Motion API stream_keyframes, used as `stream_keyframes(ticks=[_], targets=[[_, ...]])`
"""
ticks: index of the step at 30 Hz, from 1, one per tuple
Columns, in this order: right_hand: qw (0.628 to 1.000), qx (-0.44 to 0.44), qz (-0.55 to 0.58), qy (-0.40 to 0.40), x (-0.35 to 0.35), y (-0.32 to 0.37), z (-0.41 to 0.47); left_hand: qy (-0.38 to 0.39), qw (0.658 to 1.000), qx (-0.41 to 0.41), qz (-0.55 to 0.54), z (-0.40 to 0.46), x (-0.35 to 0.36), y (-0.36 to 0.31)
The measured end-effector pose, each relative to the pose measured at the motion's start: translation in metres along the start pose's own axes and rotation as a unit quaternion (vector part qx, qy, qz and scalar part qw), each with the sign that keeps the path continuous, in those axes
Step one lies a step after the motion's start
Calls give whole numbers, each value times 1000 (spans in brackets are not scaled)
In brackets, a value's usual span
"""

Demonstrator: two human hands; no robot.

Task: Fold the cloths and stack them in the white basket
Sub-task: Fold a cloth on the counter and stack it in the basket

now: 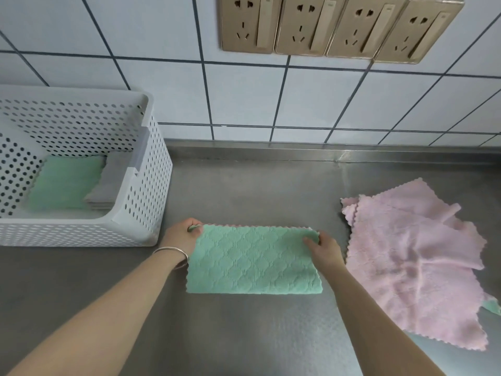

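Folding step in hand: the left hand (182, 234) and right hand (324, 249) each grip a far corner of the green cloth (253, 260), folded in half on the surface (244, 185); next, probably 1 more fold, then the white basket (151, 169)

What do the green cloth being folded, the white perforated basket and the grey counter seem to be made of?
The green cloth looks like soft microfibre: matte, quilted diamond texture, zigzag-cut edges. The white perforated basket looks like moulded plastic: smooth, slightly glossy walls with regular punched holes. The grey counter seems to be brushed stainless steel, with a dull sheen and a raised rear lip.
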State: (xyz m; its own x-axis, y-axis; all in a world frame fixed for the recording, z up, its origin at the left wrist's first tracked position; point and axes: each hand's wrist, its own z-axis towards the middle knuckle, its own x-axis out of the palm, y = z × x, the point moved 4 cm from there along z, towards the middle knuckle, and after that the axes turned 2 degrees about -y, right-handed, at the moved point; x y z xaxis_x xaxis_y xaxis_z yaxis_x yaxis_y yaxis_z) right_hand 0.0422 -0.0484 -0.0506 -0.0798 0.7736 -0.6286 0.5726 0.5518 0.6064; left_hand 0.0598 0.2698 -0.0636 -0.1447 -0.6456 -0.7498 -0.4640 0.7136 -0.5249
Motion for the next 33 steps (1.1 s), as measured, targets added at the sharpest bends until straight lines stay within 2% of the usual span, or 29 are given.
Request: stream_keyframes(ticks=[6,11,14,16,19,21,23,25,28,33], targets=[[998,22,-54,-33,1,-4,7,-4,998,32,59,11,6,-2],[997,21,-54,-51,4,-2,9,-39,993,31,106,10,8,-6],[997,29,52,-52,3,-5,4,-72,986,29,148,4,9,-10],[992,39,116,-43,2,-8,-5,-124,983,26,132,-6,6,-11],[989,49,131,-42,-1,-18,-22,-197,960,107,168,-25,16,-13],[991,56,115,-46,-2,-27,-30,-169,943,203,201,-41,34,-23],[993,67,93,-41,-1,-35,-38,-98,918,298,242,-58,58,-35],[995,73,62,-33,1,-40,-46,-25,889,349,295,-69,83,-40],[995,84,31,-36,3,-43,-57,24,867,357,347,-76,107,-35],[995,91,-34,-17,9,-50,-64,25,888,305,344,-73,107,-24]])
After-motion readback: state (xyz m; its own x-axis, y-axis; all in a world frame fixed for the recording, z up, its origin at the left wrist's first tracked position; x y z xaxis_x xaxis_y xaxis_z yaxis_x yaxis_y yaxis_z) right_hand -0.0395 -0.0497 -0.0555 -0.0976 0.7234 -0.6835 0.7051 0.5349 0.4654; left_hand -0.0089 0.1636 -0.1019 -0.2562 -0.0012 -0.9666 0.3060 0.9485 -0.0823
